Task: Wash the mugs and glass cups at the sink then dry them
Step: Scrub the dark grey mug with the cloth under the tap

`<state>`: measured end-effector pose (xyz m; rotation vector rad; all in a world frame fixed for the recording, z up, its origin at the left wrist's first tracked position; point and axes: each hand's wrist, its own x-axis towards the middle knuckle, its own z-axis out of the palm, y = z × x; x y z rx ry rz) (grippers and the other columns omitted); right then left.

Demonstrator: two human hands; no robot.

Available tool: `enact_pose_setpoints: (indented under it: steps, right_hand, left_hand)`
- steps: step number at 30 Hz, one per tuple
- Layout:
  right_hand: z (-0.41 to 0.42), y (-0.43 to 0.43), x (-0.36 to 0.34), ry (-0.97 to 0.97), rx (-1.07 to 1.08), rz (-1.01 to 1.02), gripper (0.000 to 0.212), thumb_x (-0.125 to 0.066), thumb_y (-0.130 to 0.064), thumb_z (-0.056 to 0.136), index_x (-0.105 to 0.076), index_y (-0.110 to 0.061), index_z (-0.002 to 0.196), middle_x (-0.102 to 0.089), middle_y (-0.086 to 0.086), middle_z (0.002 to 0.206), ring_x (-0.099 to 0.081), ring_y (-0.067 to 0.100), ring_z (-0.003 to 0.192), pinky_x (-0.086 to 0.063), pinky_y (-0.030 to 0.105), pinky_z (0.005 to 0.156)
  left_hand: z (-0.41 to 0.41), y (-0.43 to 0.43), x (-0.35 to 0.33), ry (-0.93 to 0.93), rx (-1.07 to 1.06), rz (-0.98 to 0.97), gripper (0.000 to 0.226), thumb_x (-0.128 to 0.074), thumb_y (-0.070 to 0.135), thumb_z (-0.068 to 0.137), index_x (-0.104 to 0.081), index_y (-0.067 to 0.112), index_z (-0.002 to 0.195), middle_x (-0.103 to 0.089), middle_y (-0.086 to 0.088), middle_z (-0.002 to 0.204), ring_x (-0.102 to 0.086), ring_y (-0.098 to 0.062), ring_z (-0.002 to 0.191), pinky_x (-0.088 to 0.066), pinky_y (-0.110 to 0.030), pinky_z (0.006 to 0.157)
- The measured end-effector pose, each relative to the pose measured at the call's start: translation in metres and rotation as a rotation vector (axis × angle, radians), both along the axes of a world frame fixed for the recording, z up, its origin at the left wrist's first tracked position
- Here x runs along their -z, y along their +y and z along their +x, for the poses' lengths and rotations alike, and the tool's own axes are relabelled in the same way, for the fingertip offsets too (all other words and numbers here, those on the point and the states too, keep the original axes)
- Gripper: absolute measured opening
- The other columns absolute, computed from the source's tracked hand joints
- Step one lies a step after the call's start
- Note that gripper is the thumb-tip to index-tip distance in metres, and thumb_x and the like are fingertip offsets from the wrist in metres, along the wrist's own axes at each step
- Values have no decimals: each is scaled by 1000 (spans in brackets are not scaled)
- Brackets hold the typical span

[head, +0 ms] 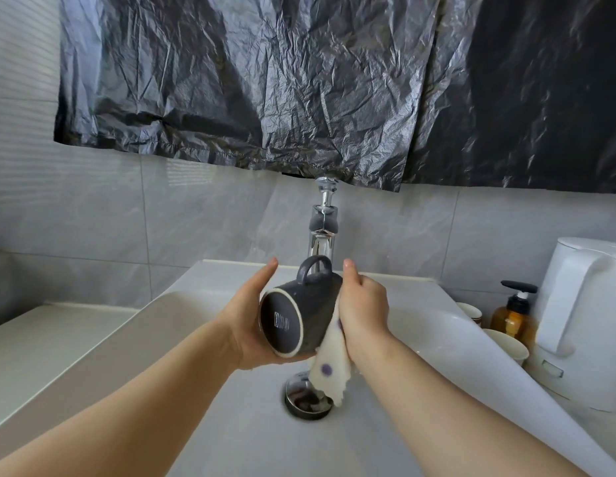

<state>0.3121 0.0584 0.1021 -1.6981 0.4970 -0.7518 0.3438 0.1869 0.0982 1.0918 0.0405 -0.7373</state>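
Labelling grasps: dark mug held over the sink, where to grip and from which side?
The handle, from above. The mug lies on its side with the loop pointing up and free; the left hand cups its body and the right hand holds a cloth against its other flank.

Inside of mug [299,315] unseen, mouth turned away; base label [281,325] too blurred to read. Right hand [363,304] fingers hidden behind mug and cloth [330,359]. Cloth covers part of drain [304,402]. Kettle [581,304] cut by right edge. Cups [506,342] half hidden behind sink [447,304] rim.
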Motion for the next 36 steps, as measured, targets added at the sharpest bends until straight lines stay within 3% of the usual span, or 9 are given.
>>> enact_pose_setpoints:
  steps: [5,12,16,20,23,28,30,33,36]
  right_hand:
    - [-5,-2,0,9,36,-66,40,-46,-42,95,-53,-10,71,-51,-2,65,-51,26,80,-34,28,70]
    - [-18,4,-14,106,-357,210,44,-76,-29,67,-45,-18,96,-51,12,117,-54,20,85,-43,28,60]
    - [-31,4,-7,140,-612,164,47,-52,13,73,-45,-16,110,-48,11,106,-51,19,81,-43,26,59]
    - [-28,-6,-7,36,-615,264,39,-55,21,77,-49,-11,98,-59,11,90,-58,22,77,-47,31,69]
    - [-24,-14,-10,-15,-412,220,18,-60,6,85,-55,-11,86,-62,3,74,-59,16,66,-49,29,62]
    - [-18,-30,-8,-36,168,-64,18,-64,-29,82,-48,-21,81,-52,-7,71,-56,27,84,-45,45,90]
    - [-15,-35,-7,-84,212,-25,19,-59,-29,86,-46,-15,90,-48,-5,71,-51,25,76,-45,38,80]
    - [-13,-30,0,-83,48,218,17,-61,-22,89,-56,-6,91,-55,4,75,-51,21,66,-41,27,63]
    - [-21,-11,-3,11,-515,551,23,-52,-23,93,-63,-3,102,-65,14,84,-60,25,72,-47,31,65]
  left_hand:
    - [-14,-16,1,-189,-124,174,58,-80,41,67,-58,16,114,-64,-15,111,-66,-33,92,-58,-44,61]
    - [-8,4,-2,-50,-76,148,33,-68,39,73,-63,11,89,-66,-13,80,-62,-30,70,-54,-33,52]
    - [-5,13,3,-14,-62,116,34,-66,39,72,-66,9,89,-69,-12,70,-62,-28,59,-52,-29,52]
    - [-2,16,4,2,-74,107,33,-65,39,75,-66,8,88,-69,-12,73,-62,-28,62,-53,-29,55]
    - [1,18,4,-10,-127,121,35,-67,41,74,-63,12,93,-67,-12,83,-62,-29,70,-54,-34,58]
    - [-7,13,3,-26,-101,184,37,-69,43,74,-60,10,89,-65,-14,80,-63,-32,69,-56,-35,48]
    - [-11,11,1,-29,-90,169,36,-69,43,74,-60,11,88,-64,-15,82,-62,-33,71,-56,-35,47]
    - [-12,11,-2,-25,-97,126,34,-69,42,74,-60,12,87,-63,-14,82,-62,-33,73,-56,-36,48]
    - [-12,12,-3,-21,-118,108,34,-69,43,75,-60,12,87,-63,-14,81,-61,-32,72,-57,-36,49]
